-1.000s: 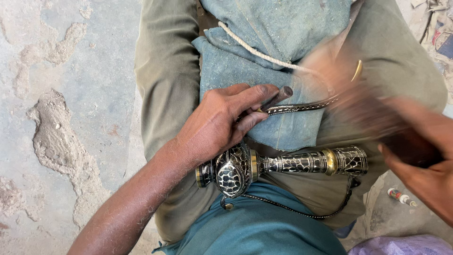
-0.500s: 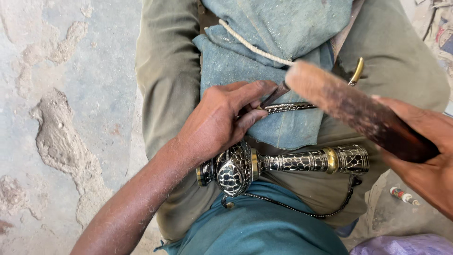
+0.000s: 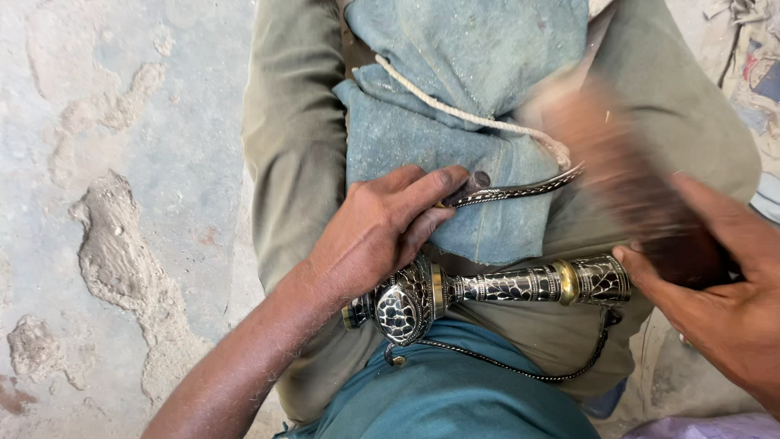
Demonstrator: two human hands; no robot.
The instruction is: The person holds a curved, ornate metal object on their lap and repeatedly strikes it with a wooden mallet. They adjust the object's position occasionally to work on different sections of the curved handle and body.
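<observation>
My left hand (image 3: 382, 232) rests on my lap and pins a thin curved decorated metal strip (image 3: 520, 190) against a blue-grey cloth (image 3: 455, 138) with the thumb and fingers. My right hand (image 3: 723, 301) grips a brown wooden mallet (image 3: 626, 175), which is blurred with motion above the strip's right end. An ornate black-and-silver handle piece with brass rings (image 3: 504, 289) lies across my thigh just below the left hand, with a thin chain (image 3: 520, 372) hanging under it.
A white cord (image 3: 463, 114) crosses the cloth. My olive trousers (image 3: 284, 162) and teal shirt (image 3: 455, 398) fill the middle. Rough, patchy concrete floor (image 3: 114, 203) lies to the left, and scraps and litter (image 3: 756, 65) sit at the right edge.
The mallet in my right hand has swung between frames, sharp half a second ago and blurred again now over the strip. My left hand has stayed on the strip.
</observation>
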